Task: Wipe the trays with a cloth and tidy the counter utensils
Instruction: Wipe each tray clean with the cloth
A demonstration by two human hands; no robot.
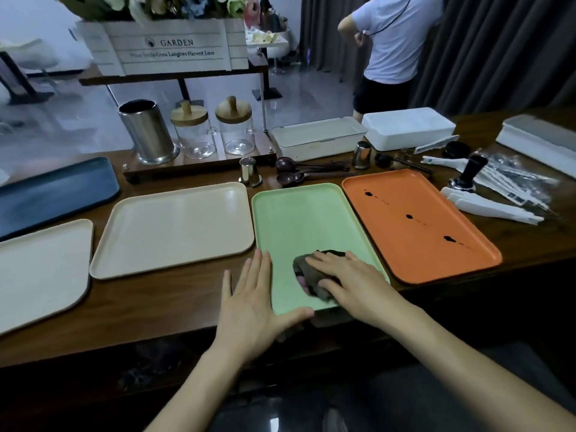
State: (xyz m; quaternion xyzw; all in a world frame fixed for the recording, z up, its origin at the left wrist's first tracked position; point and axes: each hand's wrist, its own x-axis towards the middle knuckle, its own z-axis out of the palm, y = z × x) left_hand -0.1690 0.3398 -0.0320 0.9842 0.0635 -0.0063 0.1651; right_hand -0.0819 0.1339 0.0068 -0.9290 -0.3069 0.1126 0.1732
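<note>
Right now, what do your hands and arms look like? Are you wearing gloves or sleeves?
No gloves: my left hand and right hand are bare, with no rings showing. No watch or bracelet on either wrist, and no sleeves in view; both arms are bare down to the picture's edge.

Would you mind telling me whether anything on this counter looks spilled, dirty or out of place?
Yes: the orange tray has three dark blotches joined by a thin dotted trail running diagonally across it, like a spill not yet wiped. To its right, wrapped utensils lie scattered at mixed angles.
</note>
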